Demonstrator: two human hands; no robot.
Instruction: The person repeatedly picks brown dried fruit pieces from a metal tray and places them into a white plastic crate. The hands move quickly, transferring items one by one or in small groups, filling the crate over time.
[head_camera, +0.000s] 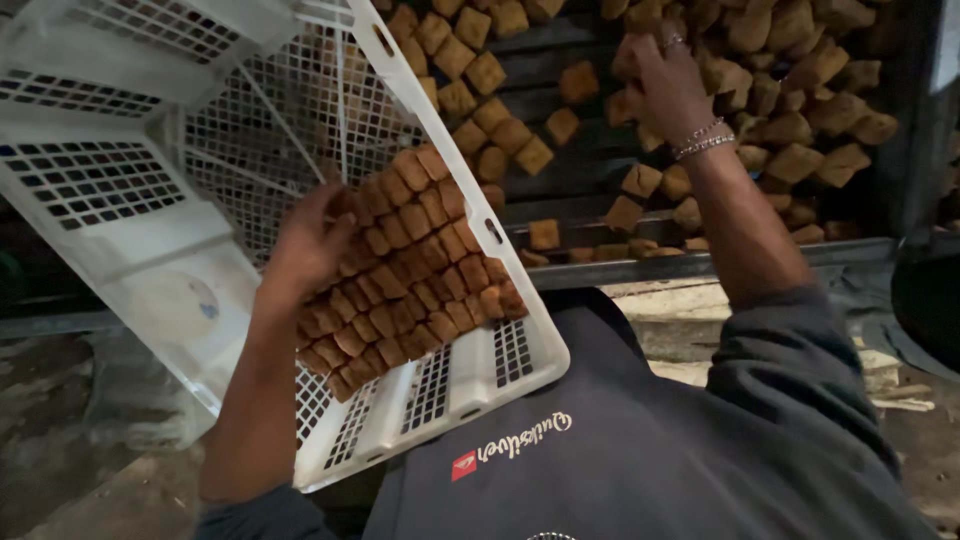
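I am looking down over my chest at two bare arms reaching forward. My left hand (305, 245) is resting inside a white crate (150, 250) that is tilting steeply toward me, its lower corner leaning against my dark sweatshirt (640, 430). The fingers of that hand are lying spread and flat against a packed block of brown cubes (410, 265), which are sitting in neat rows in the crate's lower part; the hand is pressing on them, not gripping any. My right hand (665, 85) is reaching up and away to a dark slatted rack (560, 170), where more brown cubes are lying loose and heaped (800, 110). Its fingers are curling into the heap, touching the cubes, but I cannot tell whether they are closing on one. Silver bracelets (700, 140) are circling that wrist, and a ring is showing on one finger. The rack's grey front edge (700, 262) is running just beyond the crate. Rough ground is showing below left.
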